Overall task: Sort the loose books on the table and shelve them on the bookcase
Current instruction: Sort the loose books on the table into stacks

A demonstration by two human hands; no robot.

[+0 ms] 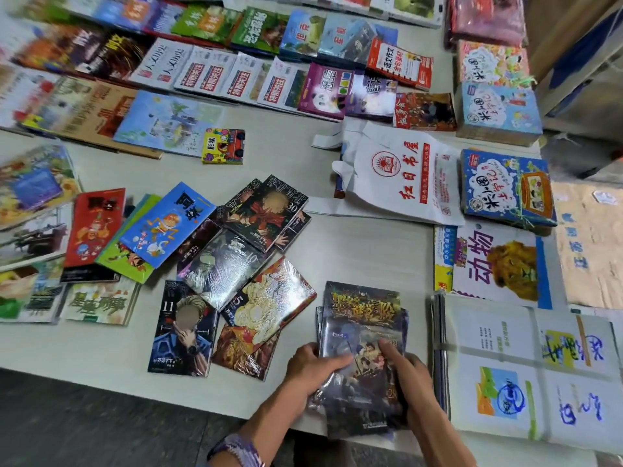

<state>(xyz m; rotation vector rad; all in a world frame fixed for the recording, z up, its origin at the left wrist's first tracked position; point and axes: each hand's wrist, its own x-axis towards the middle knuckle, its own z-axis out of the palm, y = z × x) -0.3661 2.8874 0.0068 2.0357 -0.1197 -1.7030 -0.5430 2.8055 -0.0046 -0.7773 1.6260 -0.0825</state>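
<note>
Across the table [354,251], lower centre, we are squaring dark books [362,335], both hands [312,365] gripping; shelving probably comes next.

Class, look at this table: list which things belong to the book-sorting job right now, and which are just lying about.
Part of the job:
- dark adventure books, held by the left hand and right hand
- loose comic volumes
- red, green and blue cartoon books

Just lying about:
- white plastic bag
- strapped bundle of white booklets
- small toy-car board book
</note>
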